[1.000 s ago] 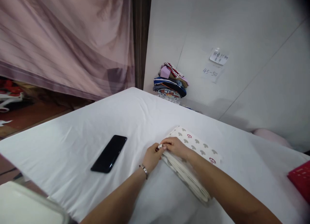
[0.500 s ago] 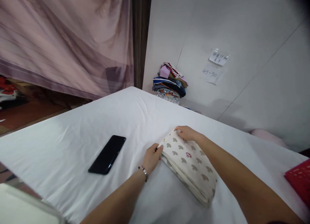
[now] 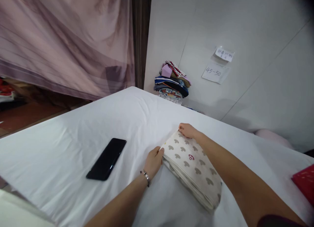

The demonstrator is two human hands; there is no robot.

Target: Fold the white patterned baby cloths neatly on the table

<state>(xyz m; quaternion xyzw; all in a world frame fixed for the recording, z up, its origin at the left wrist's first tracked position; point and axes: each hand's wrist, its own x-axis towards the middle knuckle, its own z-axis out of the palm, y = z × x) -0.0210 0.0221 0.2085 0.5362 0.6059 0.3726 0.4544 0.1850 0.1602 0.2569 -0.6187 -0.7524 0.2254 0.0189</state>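
A folded cream cloth point(image 3: 188, 168) with grey mushroom-like shapes and one small dark-red mark lies on the white-covered table. Its folded layers show along the left side. My left hand point(image 3: 154, 162), with a bracelet at the wrist, pinches the cloth's near-left corner between thumb and fingers. At the far corner, my right hand point(image 3: 187, 130) is closed on the edge, its forearm reaching across the cloth's right side. Left of my left hand, apart from it, a black phone point(image 3: 106, 159) lies flat.
A stack of folded clothes point(image 3: 171, 83) stands beyond the table's far edge, against the white wall point(image 3: 245, 33) with paper notes point(image 3: 213, 73). A pink curtain point(image 3: 73, 40) hangs at the left. Something red point(image 3: 304, 181) sits at the right edge.
My right hand has shifted slightly up and outward at the far corner, its fingers more closed on the cloth's edge. My left hand keeps its corner. The view has moved slightly.
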